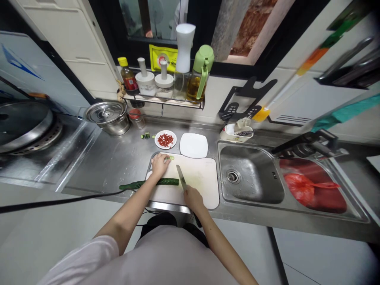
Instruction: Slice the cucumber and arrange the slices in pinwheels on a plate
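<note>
My right hand (193, 198) is wrapped round the handle of a knife (181, 176), its blade pointing up and left over the white cutting board (204, 178). Near the board's upper left corner, my left hand (160, 164) has its fingers bent together at some pale green cucumber slices (171, 158); whether it grips one is hard to make out. A long dark green cucumber (168, 181) lies across the board's left edge, passing under my left forearm. Its right end looks cut. Beyond the board stand a small plate of chopped red pieces (165, 139) and a white square plate (194, 145).
Cucumber scraps (145, 135) lie left of the plates, near a lidded steel pot (111, 118). A rack (166, 101) with seasoning jars and oil bottles hangs behind. On the right are a steel sink (251, 174) and a red bag (301, 189) in the second basin.
</note>
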Demonstrator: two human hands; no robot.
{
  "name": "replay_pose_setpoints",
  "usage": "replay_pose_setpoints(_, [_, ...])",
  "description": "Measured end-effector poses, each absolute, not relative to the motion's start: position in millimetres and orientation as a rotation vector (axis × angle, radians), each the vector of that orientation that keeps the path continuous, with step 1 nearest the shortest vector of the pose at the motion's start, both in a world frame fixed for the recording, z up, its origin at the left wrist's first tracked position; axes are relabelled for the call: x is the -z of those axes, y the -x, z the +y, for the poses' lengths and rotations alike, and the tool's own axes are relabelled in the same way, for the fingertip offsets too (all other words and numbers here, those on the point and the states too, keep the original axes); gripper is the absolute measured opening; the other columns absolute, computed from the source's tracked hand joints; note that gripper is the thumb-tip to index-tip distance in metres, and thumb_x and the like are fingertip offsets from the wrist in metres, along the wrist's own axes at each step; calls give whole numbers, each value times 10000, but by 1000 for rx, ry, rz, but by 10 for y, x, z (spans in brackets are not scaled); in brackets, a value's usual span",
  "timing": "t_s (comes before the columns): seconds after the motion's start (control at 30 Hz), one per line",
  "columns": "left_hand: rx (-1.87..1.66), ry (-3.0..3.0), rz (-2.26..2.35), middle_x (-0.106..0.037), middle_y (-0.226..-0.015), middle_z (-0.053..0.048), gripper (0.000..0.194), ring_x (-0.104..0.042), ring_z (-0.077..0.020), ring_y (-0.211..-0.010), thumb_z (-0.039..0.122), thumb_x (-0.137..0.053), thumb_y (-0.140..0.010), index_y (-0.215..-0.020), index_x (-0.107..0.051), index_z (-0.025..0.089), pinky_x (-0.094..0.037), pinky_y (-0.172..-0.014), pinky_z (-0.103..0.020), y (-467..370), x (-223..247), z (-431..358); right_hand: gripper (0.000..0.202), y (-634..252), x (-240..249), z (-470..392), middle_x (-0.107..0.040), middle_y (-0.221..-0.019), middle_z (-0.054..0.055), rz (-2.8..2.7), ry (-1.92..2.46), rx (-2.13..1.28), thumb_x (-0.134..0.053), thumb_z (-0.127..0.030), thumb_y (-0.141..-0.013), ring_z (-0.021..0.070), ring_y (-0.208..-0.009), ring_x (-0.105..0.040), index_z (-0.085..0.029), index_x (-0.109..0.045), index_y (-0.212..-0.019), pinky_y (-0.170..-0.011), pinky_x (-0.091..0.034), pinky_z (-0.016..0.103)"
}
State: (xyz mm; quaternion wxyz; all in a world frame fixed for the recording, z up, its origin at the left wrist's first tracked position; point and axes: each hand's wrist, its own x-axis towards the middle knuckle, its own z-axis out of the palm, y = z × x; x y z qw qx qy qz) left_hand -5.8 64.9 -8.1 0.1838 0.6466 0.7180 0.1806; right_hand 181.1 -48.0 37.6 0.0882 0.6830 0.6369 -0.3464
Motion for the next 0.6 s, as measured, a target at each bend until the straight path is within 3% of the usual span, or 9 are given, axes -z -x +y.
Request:
replay_pose_setpoints(0.13, [-655,-2033,1717,-643,-1003,-59,213,-566,-220,-969,373,-535,-901,-966,-679,230,-406,-871,-370,114,112,200,291,-1821,-379,-454,-679,-1052,118,1889,-2021,1044,-349,-213,-926,237,-967,-627,-170,-586,-1089,-710,-398,293])
replay_pose_setpoints(0.3, [-620,-2326,1316,-631,-1088,-65,269,-570,-209,-1017,411,-587,-875,-1076,-659,247,-440,-899,-358,184,144,-156,300,-1828,-405,-409,-681,-1050,126,1893,-2031,1009,-340,-220,-935,243,-970,-630,-166,-590,-1093,-719,-406,304])
replay_pose_setpoints(0.6, [-705,-2329,1386,-651,-1012,-53,230,-579,-182,-968,350,-556,-913,-1080,-671,242,-473,-852,-319,90,248,-34,273,-1940,-491,-349,-681,-1025,121,1840,-2136,954,-360,-204,-933,229,-942,-634,-165,-563,-1111,-704,-399,293])
